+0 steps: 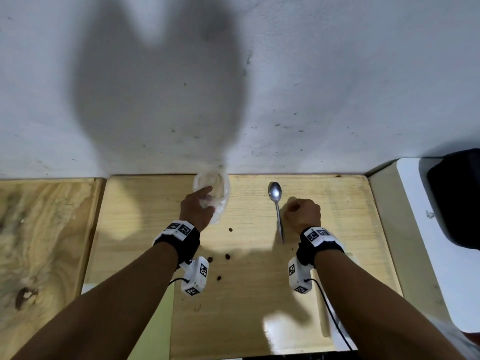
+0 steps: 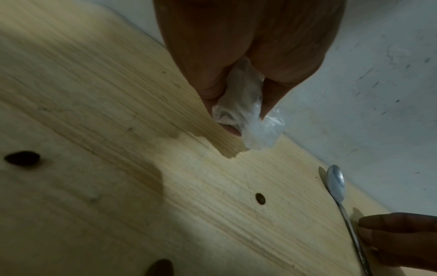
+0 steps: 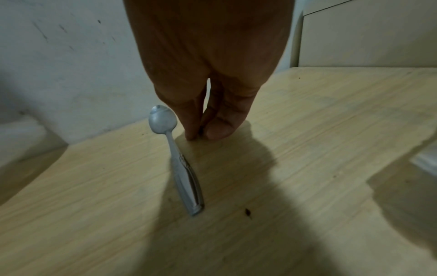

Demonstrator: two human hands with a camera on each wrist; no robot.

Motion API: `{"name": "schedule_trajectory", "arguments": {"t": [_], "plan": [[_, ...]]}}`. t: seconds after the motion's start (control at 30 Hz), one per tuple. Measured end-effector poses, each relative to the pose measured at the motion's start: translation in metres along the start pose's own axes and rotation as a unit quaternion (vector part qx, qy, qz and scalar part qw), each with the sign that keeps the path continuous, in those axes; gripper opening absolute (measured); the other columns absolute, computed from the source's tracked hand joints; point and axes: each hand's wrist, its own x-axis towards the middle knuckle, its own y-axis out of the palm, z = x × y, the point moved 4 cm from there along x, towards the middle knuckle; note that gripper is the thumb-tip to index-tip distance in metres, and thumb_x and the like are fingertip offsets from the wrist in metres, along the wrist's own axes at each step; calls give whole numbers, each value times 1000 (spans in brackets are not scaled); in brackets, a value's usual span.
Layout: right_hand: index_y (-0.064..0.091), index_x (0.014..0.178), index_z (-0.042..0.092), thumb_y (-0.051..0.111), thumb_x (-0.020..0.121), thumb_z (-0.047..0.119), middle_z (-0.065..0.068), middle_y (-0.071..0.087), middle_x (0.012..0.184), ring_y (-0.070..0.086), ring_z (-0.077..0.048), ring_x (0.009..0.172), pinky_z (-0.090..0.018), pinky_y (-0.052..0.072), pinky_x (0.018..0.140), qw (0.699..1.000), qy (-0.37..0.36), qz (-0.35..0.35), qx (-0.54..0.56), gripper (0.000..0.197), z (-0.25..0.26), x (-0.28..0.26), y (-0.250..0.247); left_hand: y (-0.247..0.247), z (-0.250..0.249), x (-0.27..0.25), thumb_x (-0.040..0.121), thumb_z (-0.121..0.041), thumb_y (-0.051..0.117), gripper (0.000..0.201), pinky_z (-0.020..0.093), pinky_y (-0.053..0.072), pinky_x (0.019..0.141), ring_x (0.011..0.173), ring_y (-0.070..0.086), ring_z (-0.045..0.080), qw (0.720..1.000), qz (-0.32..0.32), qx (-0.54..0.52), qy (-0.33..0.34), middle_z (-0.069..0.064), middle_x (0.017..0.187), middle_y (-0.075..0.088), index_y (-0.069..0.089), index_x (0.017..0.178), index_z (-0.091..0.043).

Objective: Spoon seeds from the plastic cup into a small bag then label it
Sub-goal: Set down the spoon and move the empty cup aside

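A small clear plastic bag (image 1: 219,193) is bunched in my left hand (image 1: 198,207) near the back wall; in the left wrist view its crumpled plastic (image 2: 246,104) shows between the curled fingers. A metal spoon (image 1: 277,209) lies loose on the wooden board (image 1: 324,255), bowl toward the wall. My right hand (image 1: 302,213) sits just right of the spoon (image 3: 182,164), thumb and forefinger tips (image 3: 191,130) pressed together on the board around a small dark seed (image 3: 201,128). Several brown seeds (image 1: 227,256) lie scattered between my wrists. I see no cup for certain.
A white wall (image 1: 311,87) closes the back of the board. A rougher wooden surface (image 1: 39,242) adjoins on the left. A white unit (image 1: 428,229) with a black object (image 1: 457,198) on it stands at the right. A green sheet (image 1: 161,320) lies at the front left.
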Motion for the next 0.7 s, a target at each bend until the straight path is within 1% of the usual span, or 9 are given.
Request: {"name": "schedule_trajectory", "arguments": {"t": [0.13, 0.27, 0.3, 0.37, 0.43, 0.5, 0.53, 0.63, 0.7], "plan": [[63, 62, 2, 46, 94, 23, -13, 64, 63, 55, -27, 59, -25, 43, 58, 1000, 8, 19, 5, 42, 0, 2, 3, 2, -1, 0, 79, -3, 66, 52, 16, 40, 92, 108, 60, 17, 1000, 6, 5, -4, -2, 112, 69, 63, 127, -22], [51, 49, 15, 52, 92, 23, 0, 55, 52, 53, -22, 57, -24, 39, 57, 1000, 3, 27, 9, 43, 7, -9, -5, 2, -1, -1, 78, -4, 67, 52, 19, 44, 94, 110, 61, 18, 1000, 9, 6, -3, 0, 116, 69, 64, 125, -24], [54, 50, 18, 56, 89, 20, 3, 57, 53, 55, -20, 57, -23, 41, 58, 999, 8, 35, 32, 40, 7, -11, -6, 2, -1, -1, 78, -4, 67, 52, 21, 44, 96, 111, 61, 19, 1000, 12, 9, 0, 0, 116, 69, 63, 126, -24], [68, 60, 19, 63, 83, 12, -1, 69, 64, 66, -22, 66, -27, 54, 65, 987, 42, 51, 146, 25, 3, -17, -5, 0, 0, -3, 78, -5, 67, 52, 26, 45, 100, 112, 61, 19, 1000, 16, 10, 3, 0, 115, 70, 63, 126, -23], [75, 78, 9, 64, 80, -2, -13, 75, 81, 68, -25, 66, -33, 60, 64, 952, 83, 64, 288, 15, 1, -25, 0, -2, 1, -6, 79, -5, 67, 51, 29, 45, 103, 113, 60, 19, 1000, 21, 12, 3, 0, 117, 69, 63, 127, -24], [72, 92, -1, 59, 83, -12, -16, 71, 81, 62, -25, 60, -28, 55, 51, 916, 105, 91, 377, 19, 5, -34, 7, -5, 3, -9, 79, -6, 67, 51, 32, 46, 102, 112, 60, 20, 1000, 21, 9, 1, 0, 116, 69, 63, 127, -24], [71, 93, -2, 56, 85, -13, -14, 67, 76, 58, -23, 56, -25, 50, 47, 910, 108, 106, 386, 21, 10, -40, 11, -7, 4, -10, 79, -5, 68, 51, 31, 47, 99, 111, 60, 20, 1000, 17, -1, 0, 0, 115, 70, 63, 126, -24], [71, 78, 7, 45, 86, -8, -7, 61, 66, 48, -19, 52, -24, 38, 46, 918, 116, 135, 355, 31, 18, -50, 28, -14, 10, -14, 77, -2, 71, 50, 25, 49, 88, 106, 62, 21, 998, -2, -56, -30, 2, 108, 71, 66, 123, -21], [71, 72, 12, 43, 86, -2, -5, 64, 68, 52, -19, 58, -25, 38, 49, 931, 112, 147, 315, 34, 23, -57, 42, -18, 15, -15, 77, -1, 72, 48, 23, 48, 85, 105, 63, 21, 995, -12, -79, -52, 1, 105, 71, 67, 120, -20]]}}
